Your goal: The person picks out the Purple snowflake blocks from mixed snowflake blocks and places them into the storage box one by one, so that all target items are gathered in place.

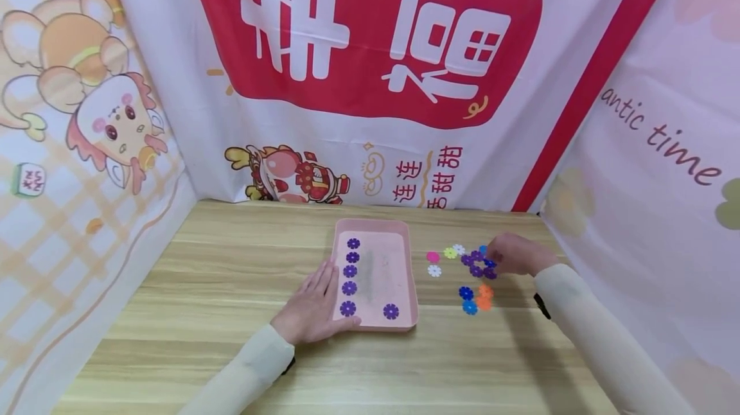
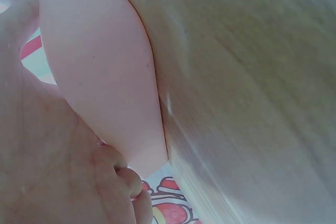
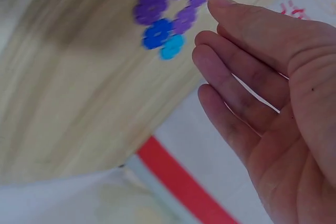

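A pink tray (image 1: 376,324) lies on the table with a column of purple snowflake discs (image 1: 349,288) along its left side. Another purple disc (image 1: 390,311) sits near its front right corner. My left hand (image 1: 309,306) rests against the tray's left wall, its thumb over the front left corner. To the right of the tray, my right hand (image 1: 514,254) hovers at a cluster of purple discs (image 1: 475,270). In the right wrist view its fingers (image 3: 236,87) are loosely bent, with nothing visible between them. A dark blue disc (image 3: 157,33) and a light blue disc (image 3: 171,46) touch that cluster.
Pink (image 1: 433,257), white (image 1: 434,271) and yellow-green (image 1: 450,252) discs lie between tray and cluster. Orange discs (image 1: 484,297) and blue discs (image 1: 466,293) lie nearer the front. Printed cloth (image 1: 370,164) hangs behind the wooden table (image 1: 243,254) and at both sides.
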{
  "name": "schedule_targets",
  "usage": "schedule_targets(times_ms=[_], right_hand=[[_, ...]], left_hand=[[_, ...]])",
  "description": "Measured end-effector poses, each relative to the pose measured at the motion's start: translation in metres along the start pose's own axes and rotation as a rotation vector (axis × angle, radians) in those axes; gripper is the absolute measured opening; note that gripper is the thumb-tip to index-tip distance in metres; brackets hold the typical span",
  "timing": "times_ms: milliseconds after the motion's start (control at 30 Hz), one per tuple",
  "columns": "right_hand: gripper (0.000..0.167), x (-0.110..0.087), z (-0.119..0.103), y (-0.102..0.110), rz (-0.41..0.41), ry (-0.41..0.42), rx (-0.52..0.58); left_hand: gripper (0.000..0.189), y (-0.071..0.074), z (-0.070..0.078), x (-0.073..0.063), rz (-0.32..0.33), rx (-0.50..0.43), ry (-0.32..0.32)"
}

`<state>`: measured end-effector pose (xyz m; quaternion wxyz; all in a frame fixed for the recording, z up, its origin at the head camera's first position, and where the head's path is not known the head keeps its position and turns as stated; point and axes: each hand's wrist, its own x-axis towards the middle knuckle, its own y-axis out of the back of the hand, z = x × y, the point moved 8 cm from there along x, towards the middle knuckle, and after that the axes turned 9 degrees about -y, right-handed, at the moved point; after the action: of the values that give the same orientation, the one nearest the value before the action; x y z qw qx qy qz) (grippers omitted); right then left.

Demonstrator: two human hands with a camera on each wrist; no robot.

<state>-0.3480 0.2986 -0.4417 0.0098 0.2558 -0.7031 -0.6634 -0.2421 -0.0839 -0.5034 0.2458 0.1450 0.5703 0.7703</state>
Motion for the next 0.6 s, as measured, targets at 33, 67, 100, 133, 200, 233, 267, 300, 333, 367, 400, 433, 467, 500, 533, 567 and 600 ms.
schedule_targets(times_ms=[33, 67, 100, 133, 200, 233, 267, 300, 333, 367, 400, 433, 467, 500, 533, 567, 600], right_hand=[[0.006, -0.001, 0.005, -0.002, 0.001, -0.009, 0.012], [0.008, -0.001, 0.009, -0.005, 0.008, -0.011, 0.018], [0.009, -0.001, 0.014, -0.007, 0.011, -0.023, 0.027], [0.011, -0.002, 0.019, -0.009, 0.021, -0.031, 0.032], [0.012, -0.002, 0.028, -0.013, 0.03, -0.047, 0.05], [0.012, -0.001, 0.032, -0.015, 0.033, -0.058, 0.064], [0.014, 0.0, 0.036, -0.017, 0.039, -0.063, 0.074], [0.015, 0.001, 0.038, -0.019, 0.042, -0.069, 0.089], [0.015, 0.002, 0.04, -0.021, 0.045, -0.065, 0.1], [0.015, 0.003, 0.043, -0.024, 0.046, -0.074, 0.112], [0.015, 0.004, 0.044, -0.026, 0.046, -0.085, 0.125], [0.014, 0.005, 0.047, -0.029, 0.04, -0.103, 0.136], [0.013, 0.006, 0.047, -0.032, 0.038, -0.11, 0.138], [0.013, 0.007, 0.048, -0.035, 0.035, -0.116, 0.139], [0.012, 0.008, 0.049, -0.038, 0.031, -0.124, 0.14], [0.012, 0.01, 0.049, -0.041, 0.024, -0.136, 0.14], [0.011, 0.011, 0.049, -0.044, 0.017, -0.141, 0.143]], left_hand=[[0.119, 0.0, 0.0, 0.0, 0.002, 0.0, 0.0], [0.119, 0.0, 0.0, 0.0, 0.005, -0.004, 0.0], [0.119, 0.0, 0.0, -0.001, 0.007, -0.005, -0.001], [0.119, 0.0, 0.0, -0.001, 0.009, -0.005, -0.003], [0.119, 0.001, 0.0, 0.0, 0.01, -0.002, -0.005], [0.119, 0.001, 0.0, 0.0, 0.009, 0.0, -0.005], [0.119, 0.001, 0.0, -0.001, 0.009, 0.0, -0.003], [0.119, 0.001, 0.0, -0.001, 0.008, 0.0, 0.0], [0.119, 0.002, 0.0, -0.002, 0.008, 0.002, 0.002], [0.119, 0.002, 0.0, -0.002, 0.006, 0.005, 0.003], [0.119, 0.003, 0.0, -0.002, 0.006, 0.005, 0.003], [0.119, 0.003, 0.001, -0.002, 0.004, 0.004, 0.003], [0.119, 0.003, 0.001, -0.002, 0.001, 0.003, 0.002], [0.119, 0.002, 0.001, -0.002, -0.005, 0.005, 0.003], [0.119, 0.002, 0.001, -0.002, -0.007, 0.003, 0.002], [0.119, 0.002, 0.002, -0.002, -0.011, 0.001, 0.003], [0.119, 0.002, 0.002, -0.002, -0.01, -0.002, 0.002]])
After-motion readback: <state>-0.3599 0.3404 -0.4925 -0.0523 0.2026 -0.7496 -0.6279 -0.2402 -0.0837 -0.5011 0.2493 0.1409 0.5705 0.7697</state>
